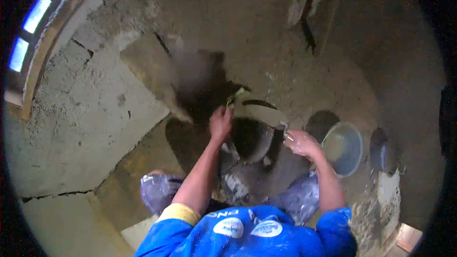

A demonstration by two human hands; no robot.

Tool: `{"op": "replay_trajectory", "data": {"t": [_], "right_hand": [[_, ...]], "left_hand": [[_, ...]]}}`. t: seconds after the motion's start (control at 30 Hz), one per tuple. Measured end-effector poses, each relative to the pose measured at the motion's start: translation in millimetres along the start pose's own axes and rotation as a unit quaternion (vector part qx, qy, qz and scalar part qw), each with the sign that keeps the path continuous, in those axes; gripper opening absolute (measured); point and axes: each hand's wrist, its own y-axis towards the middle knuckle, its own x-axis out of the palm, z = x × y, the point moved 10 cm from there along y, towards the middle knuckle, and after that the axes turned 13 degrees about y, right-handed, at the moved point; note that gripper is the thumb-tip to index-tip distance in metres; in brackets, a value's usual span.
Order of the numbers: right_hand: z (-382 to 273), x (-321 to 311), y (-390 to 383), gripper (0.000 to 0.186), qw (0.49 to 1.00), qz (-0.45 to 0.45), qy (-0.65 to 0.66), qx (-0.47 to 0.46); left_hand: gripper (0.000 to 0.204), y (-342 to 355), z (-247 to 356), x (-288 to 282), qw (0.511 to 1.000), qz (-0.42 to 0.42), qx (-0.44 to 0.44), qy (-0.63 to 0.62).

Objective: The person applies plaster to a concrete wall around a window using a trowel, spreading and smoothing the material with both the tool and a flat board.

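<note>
Rough grey walls (pixel 81 138) curve around you, with bright openings (pixel 37 13) at the upper left of the frame. Near the centre, your left hand (pixel 221 123) is closed around a small, pale-tipped object (pixel 239 93), too blurred to name. Just right of centre and apart from it, your right hand (pixel 301 143), smeared whitish, is wrapped on a grey object (pixel 284 126) that pokes past its fingers. Farther right, beside your right forearm (pixel 328 176), sits a round basin (pixel 353 154).
</note>
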Motion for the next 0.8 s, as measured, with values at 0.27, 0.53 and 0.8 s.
{"op": "replay_trajectory", "data": {"t": [0.27,0.53,0.8], "right_hand": [[80.6,106.6,91.8,0.019,0.958,0.101,-0.268,0.014],[83.8,206.6,84.4,0.021,0.964,-0.073,-0.252,0.037],[37.5,220.7,37.5,0.019,0.881,-0.303,0.346,0.111]], "left_hand": [[0.040,-51.0,91.4,18.2,0.988,-0.068,0.138,0.028],[0.034,-39.5,66.4,23.1,0.987,-0.087,0.137,0.002],[0.038,-18.6,47.0,22.5,0.991,-0.062,0.094,-0.077]]}}
